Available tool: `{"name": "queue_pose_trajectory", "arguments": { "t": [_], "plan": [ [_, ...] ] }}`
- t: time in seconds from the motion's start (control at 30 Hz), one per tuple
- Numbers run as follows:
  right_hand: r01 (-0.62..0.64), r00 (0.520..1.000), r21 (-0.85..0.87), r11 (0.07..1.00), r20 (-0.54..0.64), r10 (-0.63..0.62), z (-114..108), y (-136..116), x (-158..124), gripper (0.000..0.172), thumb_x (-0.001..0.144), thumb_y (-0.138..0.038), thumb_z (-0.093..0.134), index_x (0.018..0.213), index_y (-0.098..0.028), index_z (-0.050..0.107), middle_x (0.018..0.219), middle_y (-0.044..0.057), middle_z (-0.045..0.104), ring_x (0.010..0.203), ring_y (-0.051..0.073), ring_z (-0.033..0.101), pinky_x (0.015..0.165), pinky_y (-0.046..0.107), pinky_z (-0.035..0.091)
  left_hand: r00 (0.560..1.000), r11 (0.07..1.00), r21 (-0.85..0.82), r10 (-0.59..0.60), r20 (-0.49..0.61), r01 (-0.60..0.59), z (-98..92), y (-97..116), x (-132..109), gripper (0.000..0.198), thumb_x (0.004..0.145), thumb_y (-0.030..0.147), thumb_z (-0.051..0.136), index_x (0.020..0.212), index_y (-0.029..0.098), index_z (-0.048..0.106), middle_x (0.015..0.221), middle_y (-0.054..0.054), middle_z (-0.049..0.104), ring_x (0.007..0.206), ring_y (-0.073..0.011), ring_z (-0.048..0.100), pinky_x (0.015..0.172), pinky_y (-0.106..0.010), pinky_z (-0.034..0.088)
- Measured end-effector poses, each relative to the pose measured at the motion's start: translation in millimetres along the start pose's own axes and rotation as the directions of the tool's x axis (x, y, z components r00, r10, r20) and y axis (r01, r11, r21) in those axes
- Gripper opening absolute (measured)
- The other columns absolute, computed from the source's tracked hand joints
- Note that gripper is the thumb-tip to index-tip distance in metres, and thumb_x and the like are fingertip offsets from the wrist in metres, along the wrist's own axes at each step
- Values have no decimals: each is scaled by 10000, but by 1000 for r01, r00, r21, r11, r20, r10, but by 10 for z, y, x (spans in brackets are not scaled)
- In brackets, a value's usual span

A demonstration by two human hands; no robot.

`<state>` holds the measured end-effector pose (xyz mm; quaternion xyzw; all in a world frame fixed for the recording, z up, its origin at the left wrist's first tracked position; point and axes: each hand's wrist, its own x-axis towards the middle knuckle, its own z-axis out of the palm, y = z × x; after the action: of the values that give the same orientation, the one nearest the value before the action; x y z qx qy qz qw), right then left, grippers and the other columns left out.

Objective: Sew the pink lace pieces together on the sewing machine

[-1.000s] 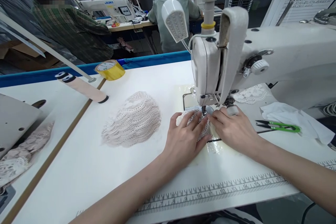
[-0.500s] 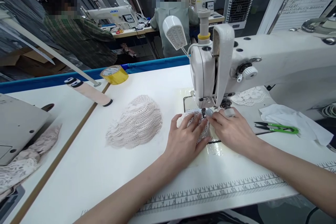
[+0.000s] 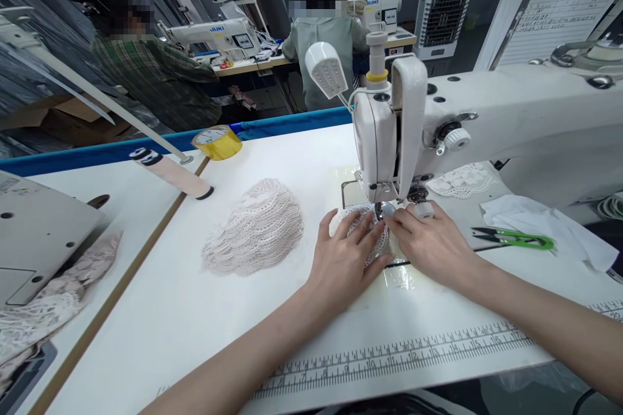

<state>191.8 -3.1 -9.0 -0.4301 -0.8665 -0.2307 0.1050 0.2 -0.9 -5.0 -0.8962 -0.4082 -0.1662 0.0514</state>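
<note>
A white sewing machine (image 3: 384, 136) stands over a small piece of white lace (image 3: 378, 248) at its needle. My left hand (image 3: 343, 259) lies on the lace with its fingers spread, pressing it flat left of the presser foot. Close on the right of the foot is my right hand (image 3: 428, 237), its fingers bent and drawn together at the lace edge; what they pinch is hidden. A fanned stack of lace pieces (image 3: 257, 227) rests on the white table to the left of my hands.
Green snips (image 3: 528, 238) and a white cloth (image 3: 559, 227) lie at the right. Yellow tape (image 3: 219, 142) and a pink thread cone (image 3: 175, 175) sit at the back left. Another lace piece (image 3: 462, 179) is behind my right hand. Two people work beyond the table.
The view has shifted slightly, so things on the left appear a little further right. Both hands keep nearly the same place at the lace.
</note>
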Motion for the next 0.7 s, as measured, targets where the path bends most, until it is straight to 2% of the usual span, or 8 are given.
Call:
{"name": "queue_pose_trajectory", "arguments": {
  "t": [0.23,0.43,0.7],
  "plan": [
    [2,1000,3,1000,12,-2,2,7,-1,306,831,-36,489,1099,-61,634,970,120,691,802,200,573,819,366,314,1000,1000,2,14,-16,-14,1,-12,5,433,921,451,482,1295,241,545,1303,-59,589,1250,-283,470,1078,-554,255],
    [-7,1000,17,1000,24,7,20,10,-6,308,842,-72,498,1120,-64,629,992,124,690,872,211,573,865,365,305,1000,1000,-8,5,6,-5,-4,-28,12,453,928,481,461,1320,261,518,1325,-63,571,1277,-281,447,1090,-562,232],
    [-9,1000,-1,1000,15,9,37,23,-11,315,843,-75,496,1125,-76,636,1025,132,682,875,210,575,873,366,301,1000,1000,1,13,17,-13,26,-55,15,451,933,486,450,1323,268,509,1337,-72,559,1297,-266,427,1101,-562,209]
  ]
}}
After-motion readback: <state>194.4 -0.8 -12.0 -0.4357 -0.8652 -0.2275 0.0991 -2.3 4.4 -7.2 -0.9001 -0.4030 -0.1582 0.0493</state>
